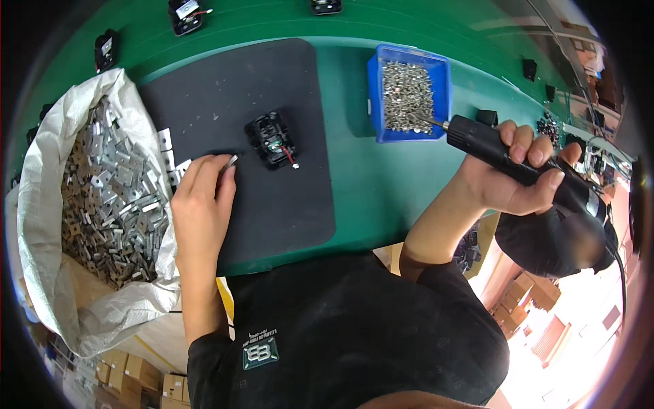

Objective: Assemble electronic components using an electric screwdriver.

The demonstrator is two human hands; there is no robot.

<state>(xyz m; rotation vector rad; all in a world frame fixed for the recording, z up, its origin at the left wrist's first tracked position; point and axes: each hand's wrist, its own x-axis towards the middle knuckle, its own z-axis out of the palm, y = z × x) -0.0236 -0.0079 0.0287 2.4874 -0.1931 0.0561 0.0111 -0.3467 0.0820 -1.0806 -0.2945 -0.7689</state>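
My left hand pinches a small metal plate between thumb and fingers, above the dark mat. Just right of it on the mat lies a black plastic housing with a small circuit board and a red wire ending in a white connector. My right hand is wrapped round a black electric screwdriver with a cable at its rear. The screwdriver's bit points left, its tip over the screws in a blue bin; whether a screw sits on the tip I cannot make out.
A white woven sack full of metal plates stands at the left. A few plates lie along the mat's left edge. More black housings sit along the green far side. Another person in a black cap is at the right.
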